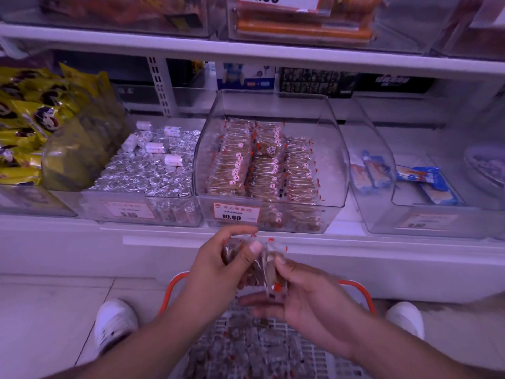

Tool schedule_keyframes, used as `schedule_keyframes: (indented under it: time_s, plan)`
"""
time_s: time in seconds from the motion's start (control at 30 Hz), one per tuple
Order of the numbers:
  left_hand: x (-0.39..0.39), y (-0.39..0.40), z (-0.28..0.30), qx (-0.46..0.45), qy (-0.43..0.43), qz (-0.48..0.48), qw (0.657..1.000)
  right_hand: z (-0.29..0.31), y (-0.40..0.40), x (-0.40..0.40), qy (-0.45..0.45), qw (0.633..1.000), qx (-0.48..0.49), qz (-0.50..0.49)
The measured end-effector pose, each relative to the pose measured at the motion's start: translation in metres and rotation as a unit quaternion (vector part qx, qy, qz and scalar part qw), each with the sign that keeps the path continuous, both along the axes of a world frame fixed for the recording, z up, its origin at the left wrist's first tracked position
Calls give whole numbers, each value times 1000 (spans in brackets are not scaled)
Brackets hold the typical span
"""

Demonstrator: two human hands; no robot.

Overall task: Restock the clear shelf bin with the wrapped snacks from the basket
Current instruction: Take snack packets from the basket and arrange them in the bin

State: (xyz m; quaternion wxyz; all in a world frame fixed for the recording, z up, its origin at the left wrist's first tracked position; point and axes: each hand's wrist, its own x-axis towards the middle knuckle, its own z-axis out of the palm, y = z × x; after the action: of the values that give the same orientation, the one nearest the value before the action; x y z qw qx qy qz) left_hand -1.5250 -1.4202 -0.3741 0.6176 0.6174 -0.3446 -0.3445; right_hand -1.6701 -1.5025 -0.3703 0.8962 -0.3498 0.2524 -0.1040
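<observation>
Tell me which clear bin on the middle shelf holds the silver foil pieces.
The bin tagged 9.80, directly left of the 10.80 snack bin; its contents are shiny silver, not brown wrapped bars.

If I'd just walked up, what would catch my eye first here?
Probably the two hands at the centre: the left hand and right hand together hold wrapped snacks over an orange-rimmed basket. Just above, on the shelf, sits the clear bin with neat rows of the same snacks.

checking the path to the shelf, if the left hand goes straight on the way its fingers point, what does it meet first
Probably the front wall of the clear shelf bin, near its price tag. The left hand, gripping wrapped snacks together with the right hand, points up toward it. Depth is unclear, so the shelf edge could come first.
</observation>
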Motion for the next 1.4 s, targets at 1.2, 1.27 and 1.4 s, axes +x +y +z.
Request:
schedule_keyframes:
  time_s: [1.2, 1.27, 1.4]
  plan:
    - [11, 3, 20, 24, 348, -19, 937, 5, -18, -3, 13, 996, -88, -24]
    - [11, 3, 16, 38, 327, 20, 944, 4, -19, -4, 8, 996, -88, -32]
    - [10, 3, 10, 72, 214, 84, 970, 3, -23, -3, 6, 993, -86, -82]
